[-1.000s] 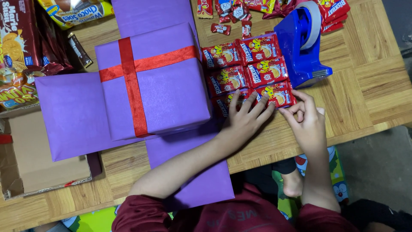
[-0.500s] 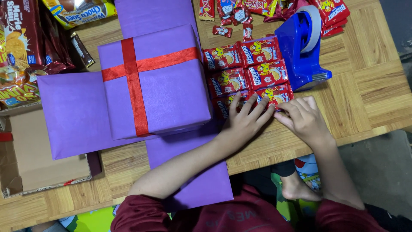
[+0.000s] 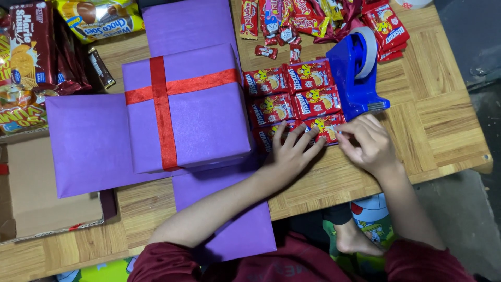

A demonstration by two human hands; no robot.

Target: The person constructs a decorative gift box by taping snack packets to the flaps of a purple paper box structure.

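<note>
This looks like a home, with gift-wrapping done on a wooden parquet-topped table (image 3: 438,115). A purple gift box (image 3: 198,115) tied with red ribbon (image 3: 163,112) sits on purple wrapping paper (image 3: 88,146), among red snack packets (image 3: 292,99), a blue tape dispenser (image 3: 355,78), and a bare foot (image 3: 357,241) below.

Counting my things on the tabletop (image 3: 443,120)

I see one purple box (image 3: 201,122) with one red ribbon cross (image 3: 163,104) on it, and one big sheet of purple paper (image 3: 88,143) under it. There are six red snack packs (image 3: 295,102) in a block: two on top, two in the middle, two at the bottom. My two hands, my left hand (image 3: 289,151) and my right hand (image 3: 368,143), are on that bottom pair. There is one blue tape holder (image 3: 355,78). I see one open brown box (image 3: 36,198). The pile of sweets (image 3: 292,21) at the top is too mixed up to count.
</note>
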